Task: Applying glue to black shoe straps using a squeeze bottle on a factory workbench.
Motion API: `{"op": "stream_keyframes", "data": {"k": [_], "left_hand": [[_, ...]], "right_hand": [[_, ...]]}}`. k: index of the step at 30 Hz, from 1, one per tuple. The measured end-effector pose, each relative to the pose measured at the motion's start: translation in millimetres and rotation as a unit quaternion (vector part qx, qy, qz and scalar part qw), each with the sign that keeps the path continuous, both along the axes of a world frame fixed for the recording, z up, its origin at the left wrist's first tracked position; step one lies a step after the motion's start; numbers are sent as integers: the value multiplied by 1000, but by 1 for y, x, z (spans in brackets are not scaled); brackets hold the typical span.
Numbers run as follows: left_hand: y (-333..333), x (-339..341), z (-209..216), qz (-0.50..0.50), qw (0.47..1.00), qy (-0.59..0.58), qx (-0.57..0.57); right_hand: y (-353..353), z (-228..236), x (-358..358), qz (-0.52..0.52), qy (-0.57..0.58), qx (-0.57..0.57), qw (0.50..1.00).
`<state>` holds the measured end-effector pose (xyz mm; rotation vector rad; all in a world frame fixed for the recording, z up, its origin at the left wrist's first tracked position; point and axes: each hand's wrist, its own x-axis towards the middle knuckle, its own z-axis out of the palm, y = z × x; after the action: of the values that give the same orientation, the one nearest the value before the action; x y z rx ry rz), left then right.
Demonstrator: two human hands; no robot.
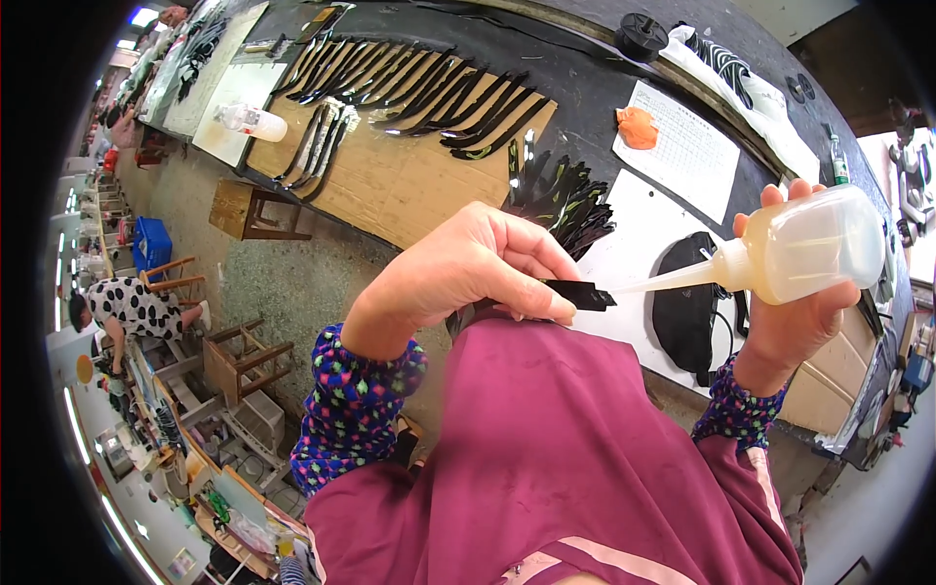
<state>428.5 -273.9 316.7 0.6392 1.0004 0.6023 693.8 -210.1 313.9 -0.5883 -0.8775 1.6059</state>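
Between the thumb and fingers of my left hand (468,263) is a black strip (582,294), its end pointing right. My right hand (795,327) is wrapped round a translucent squeeze bottle (824,244) with yellowish liquid inside. The bottle lies tipped on its side, and its long tapered nozzle (673,279) reaches left to the end of the strip. Tip and strip look to be touching or nearly so. Just behind my left hand lies a pile of dark strips (570,200).
Many glossy black strips lie in a row on a cardboard sheet (361,185). Another clear bottle (252,122) lies at its left. To the right are a black pouch-like item (682,312), a printed sheet (678,146) with an orange scrap (637,128), and a black spool (641,37). Wooden stools (244,361) stand at left.
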Motion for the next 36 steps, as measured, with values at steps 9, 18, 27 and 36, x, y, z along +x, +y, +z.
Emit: {"op": "stream_keyframes", "data": {"k": [9, 18, 27, 36], "left_hand": [[0, 4, 2, -6, 1000, 6, -1], [-1, 3, 1, -10, 1000, 5, 1], [-1, 3, 0, -10, 1000, 9, 0], [0, 3, 0, -15, 1000, 0, -7]], "right_hand": [[-3, 3, -7, 13, 0, 1, 1000], [-2, -1, -9, -7, -28, 25, 999], [-4, 2, -12, 5, -17, 7, 1000], [-4, 0, -10, 12, -22, 13, 1000]]}}
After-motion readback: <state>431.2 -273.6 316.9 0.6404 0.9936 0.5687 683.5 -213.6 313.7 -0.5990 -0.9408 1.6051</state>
